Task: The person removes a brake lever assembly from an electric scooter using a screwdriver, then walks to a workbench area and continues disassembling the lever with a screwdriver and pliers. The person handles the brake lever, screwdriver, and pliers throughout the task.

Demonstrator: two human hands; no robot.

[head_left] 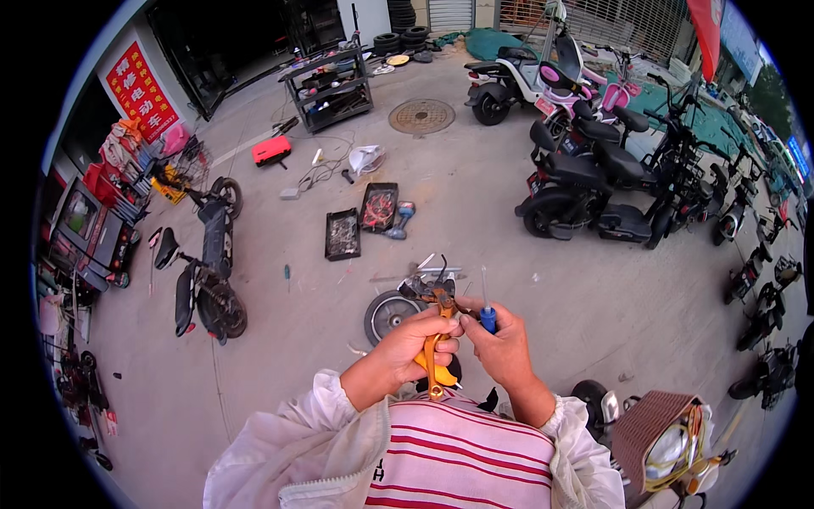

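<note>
Gripping left hand [407,348]: my fingers are clamped round the gold lever [431,355], before my striped shirt [466,450].
Right hand [504,346]: I have it closed on the blue screwdriver [487,321], shaft up, beside the lever.
Ground [297,365]: grey concrete; a wheel [393,321] just beyond my hands, then black trays [343,255], a drill [401,224], a manhole cover [421,116].
Forecourt: scooters [566,191] at right, a bike [217,237] at left, a cart [337,120] near the dark doorway [225,42].

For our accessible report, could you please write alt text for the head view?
A person's left hand grips an orange brake lever; the right hand holds a blue-handled screwdriver. Around them: a wheel, black trays, parked scooters.
</note>
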